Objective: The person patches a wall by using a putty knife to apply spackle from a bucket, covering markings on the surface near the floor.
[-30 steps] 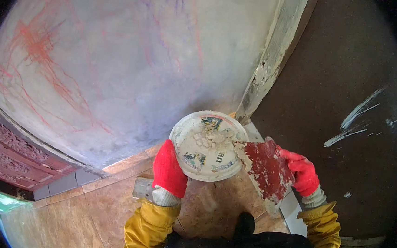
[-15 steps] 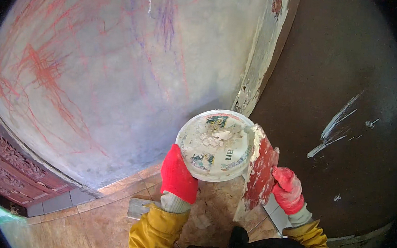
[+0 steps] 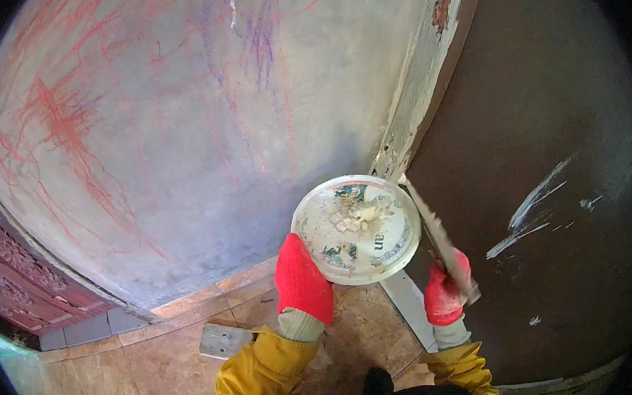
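Note:
In a red glove, my left hand point(image 3: 305, 284) is closed on the near left rim of a round white plastic bucket lid point(image 3: 394, 237), thumb lying over the top. A small heap of pale putty point(image 3: 361, 214) sits near the lid's middle. My right hand point(image 3: 443, 297), gloved in red too, is wrapped round a plastering trowel point(image 3: 434, 223). The trowel is tilted so that mostly its edge shows, smeared with plaster. Its far end lies beside the lid's right rim; whether they touch I cannot tell.
Ahead stands a grey wall point(image 3: 166, 126) with red and purple scribbles. A chipped pale corner strip point(image 3: 422, 79) divides it from a dark brown surface point(image 3: 529, 132) with white scratches. Carved reddish panelling point(image 3: 21, 263) is at the left. A flat grey piece point(image 3: 221, 341) appears beside my left sleeve, over the tiled floor point(image 3: 161, 367).
The trowel has turned from showing its red, plaster-smeared face to nearly edge-on. My left hand and the lid have shifted slightly right; the putty heap looks a little different in shape.

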Tool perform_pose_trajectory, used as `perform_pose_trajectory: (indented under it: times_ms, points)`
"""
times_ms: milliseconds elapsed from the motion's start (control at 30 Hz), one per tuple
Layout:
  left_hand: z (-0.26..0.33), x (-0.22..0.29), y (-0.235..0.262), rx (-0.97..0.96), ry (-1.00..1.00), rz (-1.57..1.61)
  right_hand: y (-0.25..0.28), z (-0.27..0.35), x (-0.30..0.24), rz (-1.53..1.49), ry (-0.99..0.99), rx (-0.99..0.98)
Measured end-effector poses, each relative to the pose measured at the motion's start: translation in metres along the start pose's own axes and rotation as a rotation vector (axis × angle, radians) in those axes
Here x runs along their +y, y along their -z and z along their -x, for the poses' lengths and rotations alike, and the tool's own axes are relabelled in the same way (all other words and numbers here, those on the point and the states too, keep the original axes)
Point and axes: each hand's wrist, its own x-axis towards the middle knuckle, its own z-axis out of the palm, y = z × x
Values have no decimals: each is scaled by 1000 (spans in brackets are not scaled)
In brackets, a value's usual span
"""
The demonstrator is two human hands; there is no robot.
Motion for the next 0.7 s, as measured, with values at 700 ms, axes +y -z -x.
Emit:
perform_pose_trajectory:
  times_ms: [700]
  points:
    - [36, -85, 103, 23, -6, -767, -43, -33, 15, -52, -546, 8]
